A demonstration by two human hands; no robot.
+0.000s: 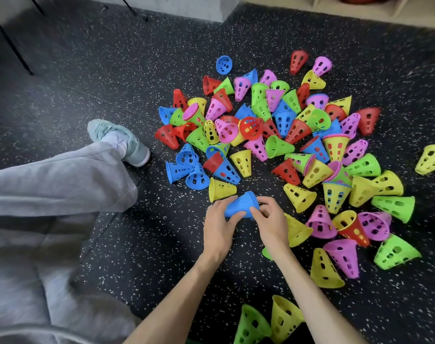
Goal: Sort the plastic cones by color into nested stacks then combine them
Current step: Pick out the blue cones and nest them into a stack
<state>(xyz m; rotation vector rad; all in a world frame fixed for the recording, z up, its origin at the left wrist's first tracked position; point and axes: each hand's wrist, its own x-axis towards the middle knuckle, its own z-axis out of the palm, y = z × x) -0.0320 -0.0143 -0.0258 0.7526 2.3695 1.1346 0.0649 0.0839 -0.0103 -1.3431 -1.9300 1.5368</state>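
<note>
A small nested stack of blue cones (pixel 241 204) lies on its side between both hands, just above the speckled floor. My left hand (pixel 220 228) grips its narrow end from the left. My right hand (pixel 271 220) pinches its wide rim from the right. Beyond them spreads a big loose heap of perforated plastic cones (pixel 273 130) in red, blue, green, yellow and pink, most tipped over, some nested in mixed colors. A few loose blue cones (pixel 186 170) lie at the heap's near-left edge, with a yellow cone (pixel 221 188) right behind my hands.
My bent leg in grey trousers (pixel 62 180) and a pale green shoe (pixel 119 141) lie at the left. More green and yellow cones (pixel 268 321) sit under my right forearm. Black chair legs (pixel 10 43) and a grey wall base (pixel 186 6) stand at the back.
</note>
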